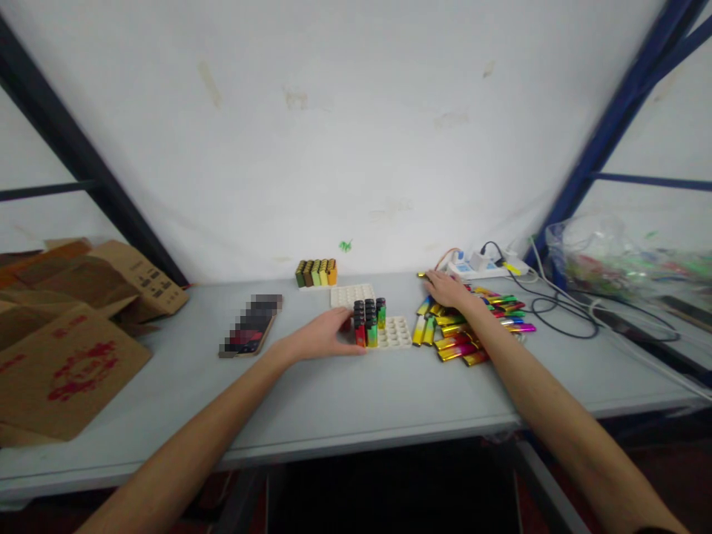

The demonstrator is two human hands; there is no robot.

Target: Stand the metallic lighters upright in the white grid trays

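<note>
A white tray with round holes (396,333) lies at the middle of the grey table (334,400), and several colourful lighters (369,320) stand upright in its left part. My left hand (325,335) rests against the tray's left side, fingers curled beside the standing lighters. A loose pile of shiny coloured lighters (472,326) lies to the right of the tray. My right hand (445,289) lies palm down on the far end of that pile, fingers bent over some of them; whether it grips one is hidden.
A second white tray (351,294) and a row of green-to-orange lighters (317,273) sit behind. A phone (251,335) lies left of the tray. Cardboard boxes (67,334) crowd the left end. A power strip (483,265), black cables (561,315) and a plastic bag (612,259) lie at the right.
</note>
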